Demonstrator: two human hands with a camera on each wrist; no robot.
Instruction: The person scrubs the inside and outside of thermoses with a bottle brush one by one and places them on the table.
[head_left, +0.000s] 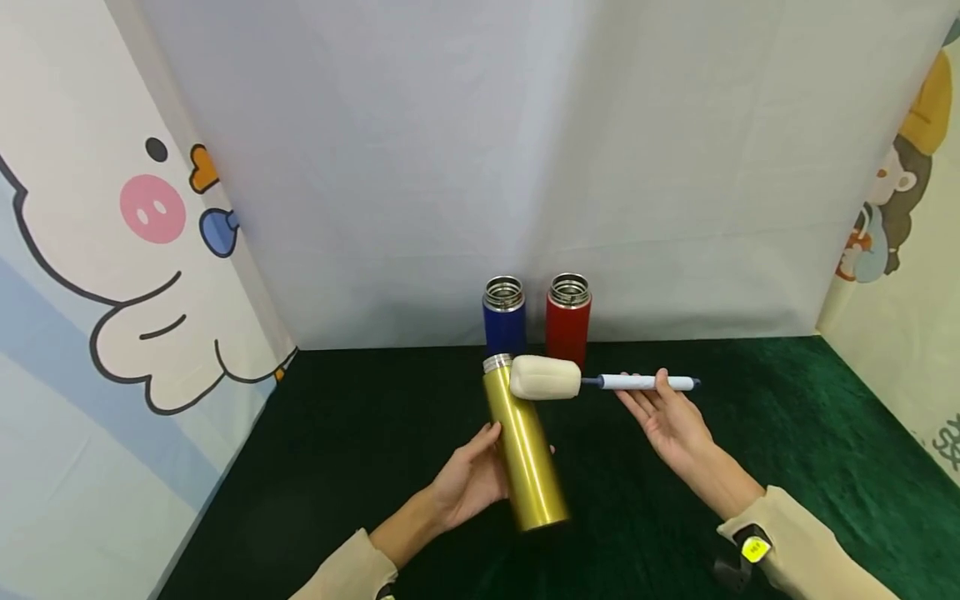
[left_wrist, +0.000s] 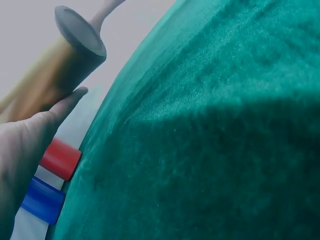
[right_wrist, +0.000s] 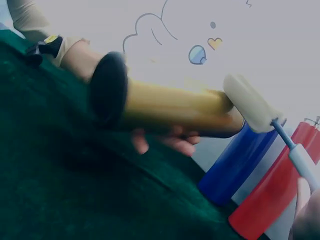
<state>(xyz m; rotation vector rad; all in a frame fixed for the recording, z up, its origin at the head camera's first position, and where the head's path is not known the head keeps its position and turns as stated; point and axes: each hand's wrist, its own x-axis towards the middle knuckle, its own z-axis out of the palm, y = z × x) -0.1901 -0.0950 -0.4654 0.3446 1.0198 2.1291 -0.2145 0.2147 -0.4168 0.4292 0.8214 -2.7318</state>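
My left hand [head_left: 472, 479] grips the gold flask [head_left: 522, 446]; my right hand [head_left: 671, 421], fingers loosely curled, holds the sponge brush [head_left: 546, 377] at its mouth.

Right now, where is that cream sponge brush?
In the head view the sponge brush sits centre, its handle held in the right hand, its sponge head at the mouth of the gold flask, just before the blue flask and red flask.

left grip [head_left: 472, 479]: fingers curled, holding | right grip [head_left: 667, 421]: palm up, pinching
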